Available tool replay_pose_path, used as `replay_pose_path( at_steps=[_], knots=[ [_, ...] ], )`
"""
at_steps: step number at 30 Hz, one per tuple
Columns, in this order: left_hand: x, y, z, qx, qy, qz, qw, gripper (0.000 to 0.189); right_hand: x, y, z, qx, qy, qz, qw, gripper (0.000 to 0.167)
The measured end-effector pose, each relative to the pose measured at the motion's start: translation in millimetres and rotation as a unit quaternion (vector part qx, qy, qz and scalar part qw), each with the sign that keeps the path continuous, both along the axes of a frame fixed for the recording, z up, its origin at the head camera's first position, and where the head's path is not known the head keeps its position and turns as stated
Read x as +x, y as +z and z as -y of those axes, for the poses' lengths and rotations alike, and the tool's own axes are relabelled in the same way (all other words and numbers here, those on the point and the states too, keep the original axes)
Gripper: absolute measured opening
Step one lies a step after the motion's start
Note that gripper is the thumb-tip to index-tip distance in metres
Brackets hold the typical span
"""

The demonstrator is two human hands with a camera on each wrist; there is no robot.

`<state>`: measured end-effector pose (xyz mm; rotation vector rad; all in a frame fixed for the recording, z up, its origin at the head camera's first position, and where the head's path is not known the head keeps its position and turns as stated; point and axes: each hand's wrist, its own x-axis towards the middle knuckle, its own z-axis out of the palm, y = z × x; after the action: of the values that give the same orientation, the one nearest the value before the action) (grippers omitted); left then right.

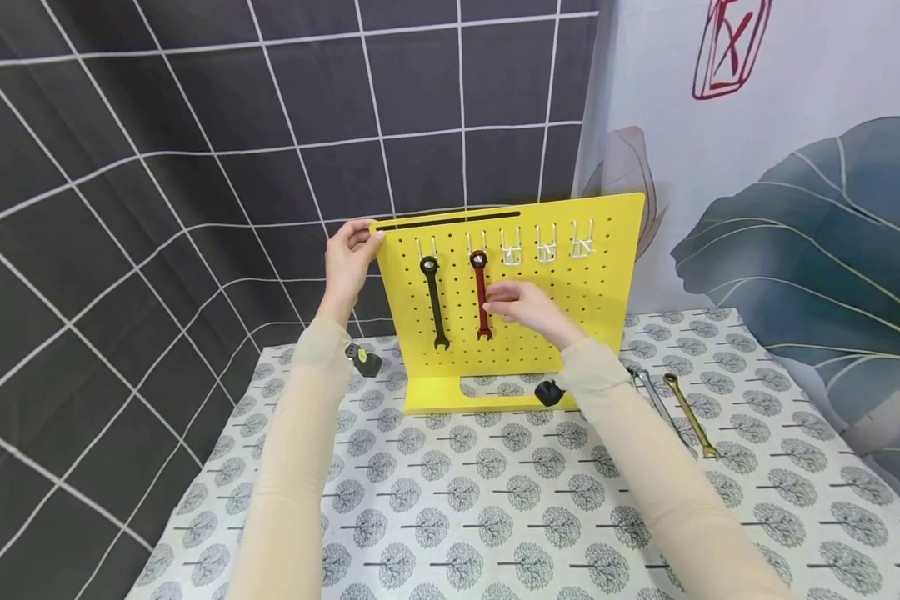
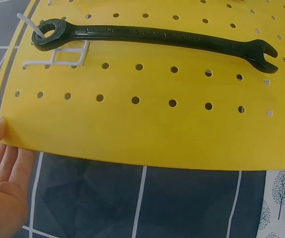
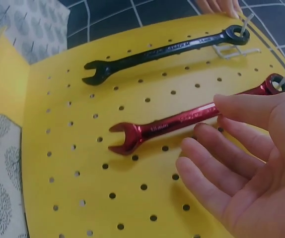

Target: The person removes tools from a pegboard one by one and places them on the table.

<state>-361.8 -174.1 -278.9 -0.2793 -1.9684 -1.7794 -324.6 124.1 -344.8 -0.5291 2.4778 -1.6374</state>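
Note:
A yellow pegboard (image 1: 450, 358) stands upright on the table. My left hand (image 1: 350, 265) grips its upper left corner, thumb on the front face and fingers behind the edge, as the left wrist view (image 2: 6, 183) also shows. A red combination wrench (image 3: 167, 124) hangs by its ring end from the second hook. Around its shank, my right hand (image 1: 521, 307) pinches with thumb and index finger; the other fingers are loosely bent below, in front of the board. Left of it, a black combination wrench (image 1: 436, 304) hangs from the first hook.
Three white wire hooks, among them the rightmost hook (image 1: 581, 242), carry nothing. On the tree-print tablecloth (image 1: 495, 533), right of the board, lie a silver wrench (image 1: 656, 400), partly behind my right sleeve, and a gold-coloured wrench (image 1: 690, 414). A dark gridded curtain (image 1: 217, 192) hangs behind.

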Motion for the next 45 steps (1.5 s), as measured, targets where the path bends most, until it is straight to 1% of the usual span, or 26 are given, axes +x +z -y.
replay_pose_path(
  at_steps=[6,11,17,19,27,34,38,45],
  knots=[
    [-0.4,0.0,0.2,-0.008,0.002,-0.001,1.0000,0.026,-2.9,6.1,8,-0.017,-0.014,0.002,0.9998,0.052],
    [-1.1,-1.2,0.7,-0.007,0.002,0.005,1.0000,0.027,-4.3,9.9,14,-0.050,-0.025,0.003,0.9984,0.050],
    [-1.0,-1.1,0.8,-0.010,0.007,0.001,0.9999,0.027,-4.2,13.5,18,-0.067,-0.050,0.001,0.9965,0.051],
    [-0.9,-1.2,0.6,-0.012,0.009,0.001,0.9999,0.026,-5.8,12.4,19,-0.065,-0.056,-0.001,0.9963,0.051],
    [-1.2,-2.6,0.4,-0.007,0.007,0.001,1.0000,0.026,-8.5,7.1,20,-0.088,-0.058,-0.020,0.9942,0.040],
    [-3.7,-1.2,1.8,-0.010,0.005,-0.010,0.9999,0.026,-9.1,7.8,20,-0.088,-0.066,-0.030,0.9934,0.039],
    [-4.9,-0.8,1.9,-0.011,0.003,-0.008,0.9999,0.027,-8.5,8.3,19,-0.085,-0.069,-0.030,0.9935,0.040],
    [-4.4,-3.7,1.7,-0.011,0.009,-0.001,0.9999,0.026,-6.7,5.4,19,-0.084,-0.067,-0.031,0.9937,0.040]
  ],
)
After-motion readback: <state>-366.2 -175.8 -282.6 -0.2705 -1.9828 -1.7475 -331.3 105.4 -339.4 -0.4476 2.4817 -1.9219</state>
